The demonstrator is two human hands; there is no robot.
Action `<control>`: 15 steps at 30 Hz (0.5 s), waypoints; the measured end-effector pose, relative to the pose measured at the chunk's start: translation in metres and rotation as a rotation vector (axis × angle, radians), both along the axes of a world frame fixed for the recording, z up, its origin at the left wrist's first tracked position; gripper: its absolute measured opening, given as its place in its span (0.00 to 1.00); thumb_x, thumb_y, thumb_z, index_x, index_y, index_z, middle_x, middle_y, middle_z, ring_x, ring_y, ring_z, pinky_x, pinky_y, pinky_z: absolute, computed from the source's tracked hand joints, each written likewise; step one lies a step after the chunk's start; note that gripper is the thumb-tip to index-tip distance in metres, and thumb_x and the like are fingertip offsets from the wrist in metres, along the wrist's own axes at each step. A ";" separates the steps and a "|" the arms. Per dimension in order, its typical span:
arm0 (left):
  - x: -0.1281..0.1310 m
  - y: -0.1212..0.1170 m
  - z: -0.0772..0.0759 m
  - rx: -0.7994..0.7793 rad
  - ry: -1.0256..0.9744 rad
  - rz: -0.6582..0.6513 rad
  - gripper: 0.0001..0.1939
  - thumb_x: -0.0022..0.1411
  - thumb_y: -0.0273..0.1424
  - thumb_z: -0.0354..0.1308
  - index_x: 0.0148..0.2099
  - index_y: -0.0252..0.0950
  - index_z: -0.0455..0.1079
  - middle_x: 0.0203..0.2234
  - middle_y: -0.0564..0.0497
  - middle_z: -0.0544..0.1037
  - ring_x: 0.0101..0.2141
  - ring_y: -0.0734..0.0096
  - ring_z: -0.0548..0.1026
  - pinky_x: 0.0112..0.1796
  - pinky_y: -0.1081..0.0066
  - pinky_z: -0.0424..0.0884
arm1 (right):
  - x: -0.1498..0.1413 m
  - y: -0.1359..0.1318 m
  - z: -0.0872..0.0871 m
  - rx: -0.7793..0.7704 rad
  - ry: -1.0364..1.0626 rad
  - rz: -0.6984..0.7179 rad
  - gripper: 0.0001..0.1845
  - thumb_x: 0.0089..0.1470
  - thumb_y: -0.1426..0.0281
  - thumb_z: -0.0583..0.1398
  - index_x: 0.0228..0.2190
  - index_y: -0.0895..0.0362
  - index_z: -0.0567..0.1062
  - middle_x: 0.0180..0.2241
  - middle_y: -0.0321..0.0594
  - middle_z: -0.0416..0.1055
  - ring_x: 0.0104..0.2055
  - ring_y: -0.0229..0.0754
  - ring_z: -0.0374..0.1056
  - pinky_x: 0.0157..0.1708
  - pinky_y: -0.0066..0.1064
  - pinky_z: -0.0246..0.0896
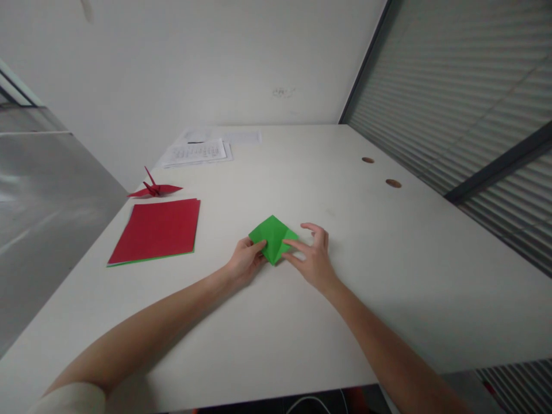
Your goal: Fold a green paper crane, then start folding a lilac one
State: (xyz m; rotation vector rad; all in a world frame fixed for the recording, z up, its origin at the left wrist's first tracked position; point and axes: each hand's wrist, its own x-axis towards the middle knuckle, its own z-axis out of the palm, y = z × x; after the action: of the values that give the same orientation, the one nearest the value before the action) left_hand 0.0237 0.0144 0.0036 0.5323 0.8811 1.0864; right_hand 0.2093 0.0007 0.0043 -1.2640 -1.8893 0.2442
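Observation:
A green sheet of origami paper (272, 234), folded into a small diamond with creases across it, is between my hands over the middle of the table. My left hand (246, 260) grips its left corner, thumb on top and the fingers underneath. At the lower right edge, my right hand (314, 257) pinches the paper between thumb and index finger, while its other fingers curl loosely above. One corner of the diamond points away from me and another toward me.
On the white table (388, 276), a stack of red and green square paper (157, 230) lies to the left. Behind it stands a red paper crane (155, 188). Printed sheets (196, 152) lie farther back. Two round holes pierce the tabletop at right, beside window blinds (466, 86).

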 end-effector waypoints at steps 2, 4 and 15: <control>0.000 0.000 0.000 -0.007 -0.005 -0.008 0.05 0.55 0.22 0.63 0.37 0.29 0.73 0.30 0.44 0.80 0.27 0.69 0.77 0.30 0.71 0.75 | 0.002 -0.003 0.008 0.113 -0.205 0.149 0.14 0.50 0.64 0.68 0.41 0.48 0.81 0.53 0.46 0.65 0.58 0.55 0.56 0.56 0.53 0.54; 0.000 -0.001 0.001 -0.020 -0.034 -0.037 0.05 0.57 0.23 0.61 0.38 0.30 0.72 0.30 0.45 0.79 0.26 0.70 0.76 0.28 0.70 0.75 | 0.003 -0.004 0.013 0.163 -0.327 0.266 0.14 0.51 0.66 0.67 0.43 0.48 0.79 0.50 0.44 0.70 0.57 0.53 0.58 0.55 0.51 0.54; 0.000 -0.005 0.006 -0.067 -0.041 -0.117 0.28 0.59 0.23 0.56 0.61 0.41 0.61 0.42 0.44 0.78 0.31 0.67 0.78 0.32 0.62 0.78 | 0.010 0.000 0.015 0.169 -0.493 0.402 0.10 0.61 0.72 0.58 0.40 0.53 0.79 0.38 0.41 0.76 0.42 0.43 0.68 0.44 0.39 0.58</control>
State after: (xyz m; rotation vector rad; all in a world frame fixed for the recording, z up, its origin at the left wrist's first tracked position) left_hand 0.0239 0.0097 0.0092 0.4983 0.8369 0.9553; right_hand 0.2194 0.0005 0.0196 -0.8703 -2.5252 -0.0288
